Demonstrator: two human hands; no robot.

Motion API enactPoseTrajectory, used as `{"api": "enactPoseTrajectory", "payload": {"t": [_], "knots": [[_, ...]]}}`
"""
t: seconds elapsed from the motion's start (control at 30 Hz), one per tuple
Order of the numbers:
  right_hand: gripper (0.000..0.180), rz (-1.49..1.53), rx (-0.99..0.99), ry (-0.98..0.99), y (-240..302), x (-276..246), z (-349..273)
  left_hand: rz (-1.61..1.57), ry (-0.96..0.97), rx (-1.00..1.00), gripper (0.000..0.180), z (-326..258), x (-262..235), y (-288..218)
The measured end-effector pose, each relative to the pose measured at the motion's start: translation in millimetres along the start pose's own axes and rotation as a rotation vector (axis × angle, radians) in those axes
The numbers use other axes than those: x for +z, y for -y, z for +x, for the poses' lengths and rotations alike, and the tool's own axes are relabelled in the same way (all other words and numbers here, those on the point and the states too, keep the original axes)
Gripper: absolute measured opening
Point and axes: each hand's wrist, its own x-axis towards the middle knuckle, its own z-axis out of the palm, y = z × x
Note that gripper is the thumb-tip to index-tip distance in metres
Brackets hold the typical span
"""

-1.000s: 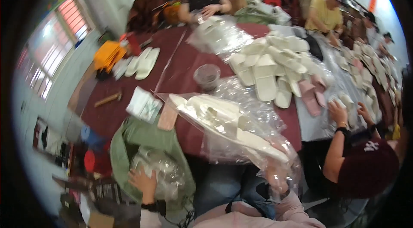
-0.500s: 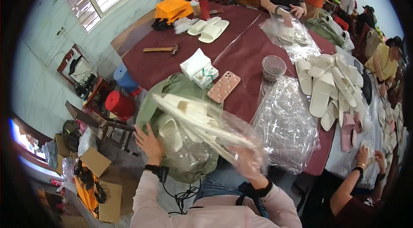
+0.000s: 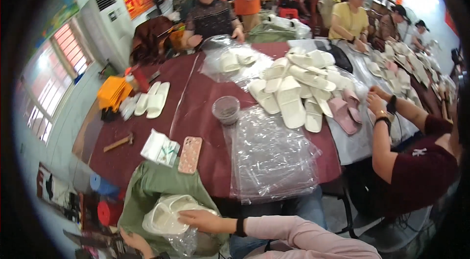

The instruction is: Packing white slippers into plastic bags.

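My right hand [image 3: 201, 221] is on a pair of white slippers [image 3: 169, 214] in clear plastic, low in the mouth of a green cloth sack [image 3: 142, 185]. Its fingers lie over the slippers, and the thumb is hard to make out. At the sack's near left edge, my left hand [image 3: 137, 243] appears closed on the cloth, partly cut off by the picture's lower rim. Crumpled clear plastic [image 3: 182, 243] shows below the slippers. The sack's far side rests against the table edge.
On the dark red table [image 3: 196, 112] lie clear bags [image 3: 274, 156], a pile of white slippers [image 3: 293, 92], a phone [image 3: 190, 155], a tissue pack [image 3: 160, 148], a round tub [image 3: 226, 110] and a hammer [image 3: 119, 142]. A co-worker [image 3: 411, 156] sits close at right; another stands across.
My right hand has brought the bagged slippers down into the sack. My left hand, spread before, is now at the sack's edge. The view has swung to the right.
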Motion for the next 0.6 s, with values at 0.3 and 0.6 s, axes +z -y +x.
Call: {"api": "enactPoseTrajectory", "payload": {"t": [0.3,0.6], "knots": [[0.032,-0.69,-0.075,0.227,-26,46,2,-0.298,0.109,0.175,0.031,-17,-18,-58],[0.039,0.007,0.313,0.162,-55,71,-15,-0.066,0.358,0.182,0.047,-34,-3,-49]]}}
